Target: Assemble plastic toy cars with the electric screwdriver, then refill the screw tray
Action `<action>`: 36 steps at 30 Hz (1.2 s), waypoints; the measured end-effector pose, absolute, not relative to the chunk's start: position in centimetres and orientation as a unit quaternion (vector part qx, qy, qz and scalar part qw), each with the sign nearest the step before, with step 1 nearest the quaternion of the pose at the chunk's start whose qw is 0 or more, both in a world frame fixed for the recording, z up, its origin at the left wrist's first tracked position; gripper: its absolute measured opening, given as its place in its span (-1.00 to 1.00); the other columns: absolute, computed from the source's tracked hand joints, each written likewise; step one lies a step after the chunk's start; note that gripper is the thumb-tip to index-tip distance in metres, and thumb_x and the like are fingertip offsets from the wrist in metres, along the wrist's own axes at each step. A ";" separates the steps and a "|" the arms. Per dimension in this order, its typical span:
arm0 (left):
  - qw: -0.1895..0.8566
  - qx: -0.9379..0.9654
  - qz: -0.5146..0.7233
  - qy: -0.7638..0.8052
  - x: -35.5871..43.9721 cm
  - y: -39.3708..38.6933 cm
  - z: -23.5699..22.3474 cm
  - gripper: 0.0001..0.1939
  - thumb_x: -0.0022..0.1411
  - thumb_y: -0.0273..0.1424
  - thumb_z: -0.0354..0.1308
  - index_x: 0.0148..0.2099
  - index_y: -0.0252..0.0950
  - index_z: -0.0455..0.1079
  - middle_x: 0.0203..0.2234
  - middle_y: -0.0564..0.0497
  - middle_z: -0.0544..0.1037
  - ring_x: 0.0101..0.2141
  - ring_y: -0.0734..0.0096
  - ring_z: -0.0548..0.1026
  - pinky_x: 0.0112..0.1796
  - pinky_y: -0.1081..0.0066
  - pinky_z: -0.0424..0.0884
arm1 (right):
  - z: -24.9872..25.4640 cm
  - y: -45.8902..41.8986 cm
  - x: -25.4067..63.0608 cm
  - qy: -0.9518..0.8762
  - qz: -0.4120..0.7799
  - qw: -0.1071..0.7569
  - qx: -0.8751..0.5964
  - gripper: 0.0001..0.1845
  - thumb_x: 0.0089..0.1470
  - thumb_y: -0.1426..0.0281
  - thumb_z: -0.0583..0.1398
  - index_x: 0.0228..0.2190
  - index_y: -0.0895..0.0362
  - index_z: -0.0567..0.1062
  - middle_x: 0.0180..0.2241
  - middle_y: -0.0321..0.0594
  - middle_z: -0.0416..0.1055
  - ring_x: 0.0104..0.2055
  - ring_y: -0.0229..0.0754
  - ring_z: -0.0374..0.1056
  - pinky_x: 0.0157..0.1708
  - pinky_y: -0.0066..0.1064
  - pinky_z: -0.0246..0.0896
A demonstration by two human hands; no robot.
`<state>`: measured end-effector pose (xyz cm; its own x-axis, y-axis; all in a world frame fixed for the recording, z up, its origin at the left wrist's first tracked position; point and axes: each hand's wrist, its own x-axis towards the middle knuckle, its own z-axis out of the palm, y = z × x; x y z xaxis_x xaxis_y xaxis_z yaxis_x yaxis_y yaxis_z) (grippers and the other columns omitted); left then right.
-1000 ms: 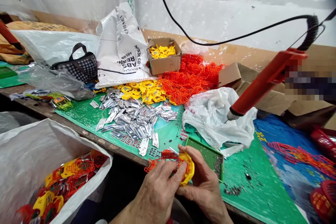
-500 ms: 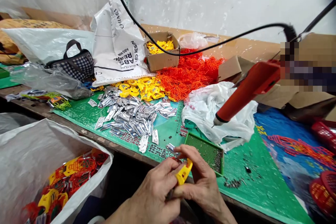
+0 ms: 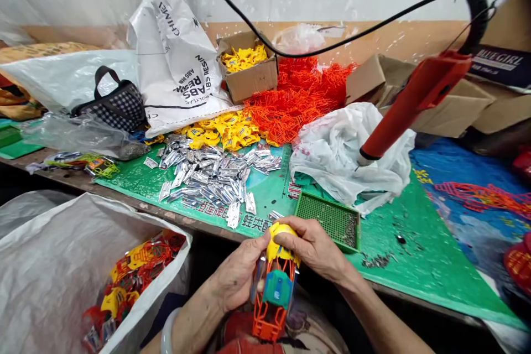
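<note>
Between my two hands is a toy car (image 3: 277, 290) with a yellow hood, a teal-green block in the middle and an orange-red tube frame. My left hand (image 3: 238, 274) grips its left side, the thumb up by the yellow hood. The fingers of my right hand (image 3: 317, 246) are bent over the hood from the other side. The frame end of the car points down toward my lap. Just beyond my right hand, a green tray (image 3: 327, 220) holds small screws. Loose silver plates (image 3: 215, 177) lie heaped farther left on the green table mat (image 3: 427, 282).
A red electric screwdriver (image 3: 409, 108) hangs from a black cable at the right, above a crumpled white bag (image 3: 332, 155). Yellow parts (image 3: 232, 130) and orange-red frames (image 3: 290, 99) are piled behind. At lower left, an open white sack (image 3: 45, 276) contains similar cars.
My hands have drawn apart a little and turned the car, so its green block and orange frame now show. Earlier mainly a yellow part was visible. The camera view has shifted slightly.
</note>
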<state>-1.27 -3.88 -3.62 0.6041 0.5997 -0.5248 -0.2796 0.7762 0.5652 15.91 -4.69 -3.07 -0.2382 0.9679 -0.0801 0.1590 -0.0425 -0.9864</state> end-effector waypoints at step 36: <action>0.865 0.318 0.194 0.335 -0.5 -3.7 -3.4 -0.73 0.05 -0.24 0.39 -0.34 -0.39 0.57 -0.53 0.00 0.54 -0.52 0.54 0.41 -0.44 0.57 0.32 | -5.5 -7.0 13.8 -0.681 0.154 0.421 -0.579 -0.71 0.31 0.35 0.00 -0.28 0.17 0.49 -0.42 -0.18 0.42 -0.41 -0.20 0.36 -0.41 -0.40 0.30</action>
<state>-0.49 -3.70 -3.38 0.6998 0.5489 -0.4572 -0.1219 0.7224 0.6807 13.85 -7.05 -5.49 0.0253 0.9182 0.3952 0.6580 0.2823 -0.6981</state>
